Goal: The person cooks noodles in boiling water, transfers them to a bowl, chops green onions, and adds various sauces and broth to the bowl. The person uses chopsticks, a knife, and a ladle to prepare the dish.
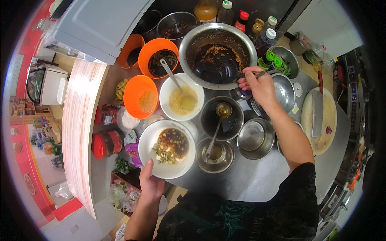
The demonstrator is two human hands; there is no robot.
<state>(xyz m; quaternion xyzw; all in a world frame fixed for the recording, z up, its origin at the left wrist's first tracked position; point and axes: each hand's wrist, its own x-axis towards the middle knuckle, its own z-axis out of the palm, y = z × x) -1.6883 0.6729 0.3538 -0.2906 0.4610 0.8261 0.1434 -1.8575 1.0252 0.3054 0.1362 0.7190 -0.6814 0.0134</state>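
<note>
My left hand [151,180] grips the near rim of a white bowl [147,141], thumb over the edge. Inside the bowl lie dark brown sauce [178,140], pale chopped bits and chopped greens. At the right rim of a large steel basin [187,67], my right hand [256,82] pinches the handle of a utensil [260,73]. Its far end is hard to make out against the dark, seedy liquid [215,63] in the basin. Between the hands stands a second white bowl [164,101] of minced pale stuff in liquid, with a metal spoon [172,73] leaning in it.
Orange tubs [129,93] crowd the left. A ladle [214,135] spans a dark-liquid pot [206,119] and a small steel bowl [208,165]. Bottles [226,13] line the back. Right, a cleaver [317,114] lies on a round chopping board [328,102]. A wooden ledge [80,135] runs along the left.
</note>
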